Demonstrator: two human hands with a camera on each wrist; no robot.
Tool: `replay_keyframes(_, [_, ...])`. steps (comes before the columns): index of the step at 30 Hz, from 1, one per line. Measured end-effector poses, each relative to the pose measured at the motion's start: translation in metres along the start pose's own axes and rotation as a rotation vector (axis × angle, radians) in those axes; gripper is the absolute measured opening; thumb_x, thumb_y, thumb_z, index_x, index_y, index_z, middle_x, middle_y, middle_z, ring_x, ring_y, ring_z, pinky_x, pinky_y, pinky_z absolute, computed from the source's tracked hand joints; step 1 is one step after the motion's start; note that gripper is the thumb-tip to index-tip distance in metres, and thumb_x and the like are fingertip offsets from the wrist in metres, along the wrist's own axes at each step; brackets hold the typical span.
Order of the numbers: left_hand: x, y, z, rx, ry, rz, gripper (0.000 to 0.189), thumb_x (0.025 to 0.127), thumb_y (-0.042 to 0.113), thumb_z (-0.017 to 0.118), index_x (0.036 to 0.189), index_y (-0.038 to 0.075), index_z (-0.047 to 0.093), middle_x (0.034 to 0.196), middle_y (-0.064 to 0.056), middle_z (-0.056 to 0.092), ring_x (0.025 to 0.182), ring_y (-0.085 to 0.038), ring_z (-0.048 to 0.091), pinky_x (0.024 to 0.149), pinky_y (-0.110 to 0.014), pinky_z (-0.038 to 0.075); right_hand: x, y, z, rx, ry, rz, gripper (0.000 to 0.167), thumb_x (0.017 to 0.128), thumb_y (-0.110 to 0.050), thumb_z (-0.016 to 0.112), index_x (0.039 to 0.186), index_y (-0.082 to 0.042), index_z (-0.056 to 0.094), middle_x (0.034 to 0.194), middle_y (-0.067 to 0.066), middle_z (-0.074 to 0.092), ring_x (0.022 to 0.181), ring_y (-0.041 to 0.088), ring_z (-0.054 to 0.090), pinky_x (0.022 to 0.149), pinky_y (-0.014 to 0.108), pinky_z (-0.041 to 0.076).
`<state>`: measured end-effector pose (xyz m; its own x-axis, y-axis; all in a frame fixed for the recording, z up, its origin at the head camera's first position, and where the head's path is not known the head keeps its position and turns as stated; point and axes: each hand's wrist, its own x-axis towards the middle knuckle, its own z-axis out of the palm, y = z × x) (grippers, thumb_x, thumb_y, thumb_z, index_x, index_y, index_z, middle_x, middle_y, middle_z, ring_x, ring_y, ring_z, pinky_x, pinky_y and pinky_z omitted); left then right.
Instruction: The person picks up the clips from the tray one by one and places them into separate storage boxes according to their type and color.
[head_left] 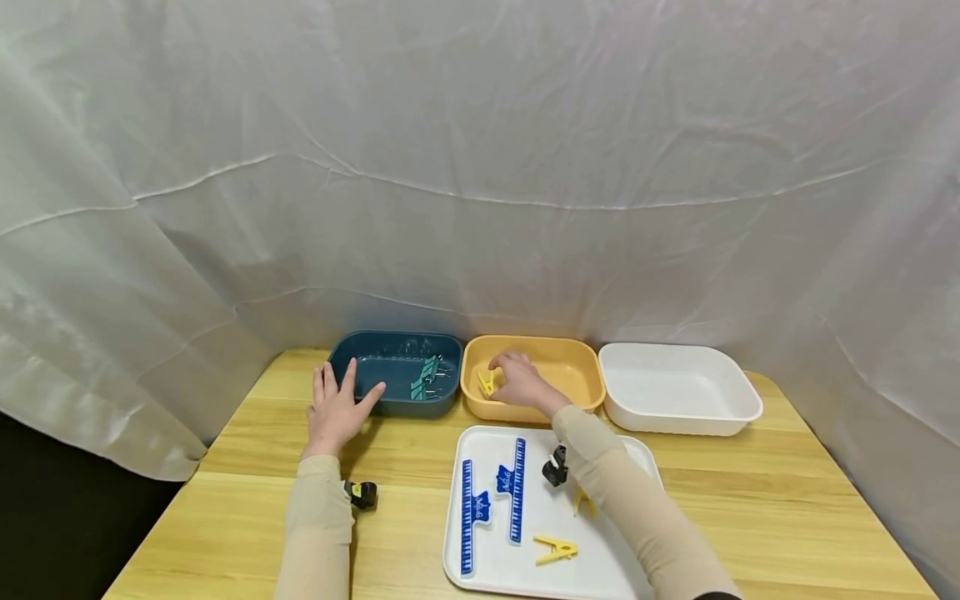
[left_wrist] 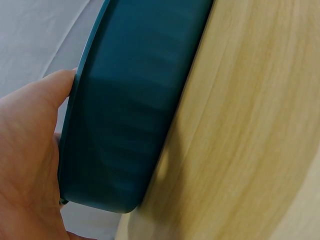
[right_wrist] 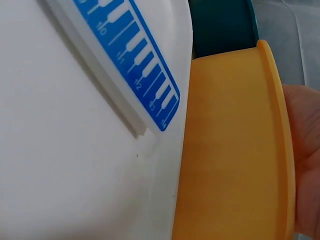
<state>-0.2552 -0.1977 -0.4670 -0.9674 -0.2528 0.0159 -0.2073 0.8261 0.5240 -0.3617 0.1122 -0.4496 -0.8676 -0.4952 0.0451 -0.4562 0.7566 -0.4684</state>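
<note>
My left hand (head_left: 335,414) rests with spread fingers at the left end of the dark teal bin (head_left: 397,408); in the left wrist view its thumb (left_wrist: 60,86) lies against the bin's rim. Inside that bin are several green clips (head_left: 426,377). My right hand (head_left: 521,383) reaches into the yellow-orange bin (head_left: 577,379), fingers and thumb parted. Right beside its fingertips, a yellow clip (head_left: 486,384) is in the bin's left part. In the right wrist view the bin's wall (right_wrist: 235,150) hides most of this hand.
A white tray (head_left: 457,533) in front of the bins holds two blue piano-key ruler clips (head_left: 517,492) and two yellow clips (head_left: 556,550), one partly behind my right forearm. At the right stands a white bin (head_left: 682,383). A pale curtain (head_left: 480,167) hangs behind the wooden table (head_left: 405,517).
</note>
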Motion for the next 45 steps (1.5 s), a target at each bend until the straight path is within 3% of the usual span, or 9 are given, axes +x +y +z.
replay_keyframes(24, [-0.0023,0.0002,0.0003,-0.005,0.002,0.003,0.088,0.093,0.068,0.041,0.159,0.022,0.004,0.162,-0.021,-0.016,0.149,-0.041,-0.020,0.109,-0.077,0.010,0.0105,-0.0005,0.0041,-0.055,-0.124,0.062,0.039,0.082,-0.015,0.076,0.118,-0.007,0.063,0.132,0.015,0.055,0.121,0.033,0.042,0.105,0.050,0.037])
replay_keyframes(45, [-0.0006,0.0011,0.0020,-0.003,0.002,0.005,0.089,0.093,0.068,0.042,0.159,0.022,0.005,0.163,-0.022,-0.014,0.149,-0.041,-0.019,0.109,-0.078,0.010,0.0089,0.0030,0.0027,-0.050,-0.154,0.101,0.043,0.082,-0.017,0.075,0.122,-0.010,0.062,0.135,0.016,0.052,0.127,0.034,0.038,0.106,0.053,0.036])
